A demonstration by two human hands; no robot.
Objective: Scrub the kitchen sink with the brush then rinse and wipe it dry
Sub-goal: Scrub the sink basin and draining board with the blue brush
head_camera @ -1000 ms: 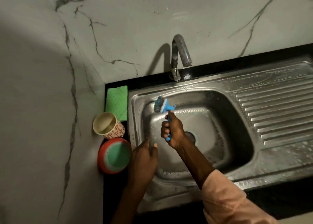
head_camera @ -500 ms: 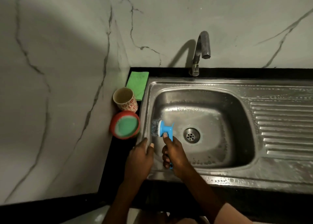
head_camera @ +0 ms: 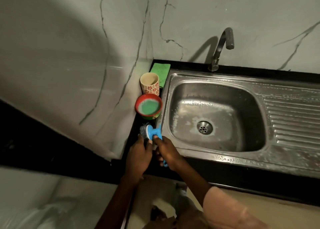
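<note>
1. Brush [head_camera: 151, 131]: blue handle, grey bristle head. It lies outside the basin, over the dark worktop [head_camera: 138, 161] at 9 o'clock from the sink [head_camera: 216, 156], just below the red bowl [head_camera: 149, 106].
2. Right hand [head_camera: 167, 151]: grip closed around the brush handle, whose blue tail protrudes beneath the palm.
3. Left hand [head_camera: 138, 155]: fingertips at the bristle head. Whether they pinch it or merely touch it cannot be told; the grip appears narrow.
4. Sink condition: basin and draining board carry suds and droplets, with a soapy film around the drain [head_camera: 204, 127]. Judgement: scrubbing is largely or wholly complete.
5. Tap [head_camera: 223, 43], at 12 o'clock from the basin: no water is visible running. Judgement: rinsing is not yet done.
6. Green cloth [head_camera: 160, 73], at 11 o'clock from the basin, behind the patterned cup [head_camera: 149, 83]: lies flat on the worktop. Judgement: wiping dry remains.
7. Remaining work, as judged: set the brush down, rinse, wipe dry.
</note>
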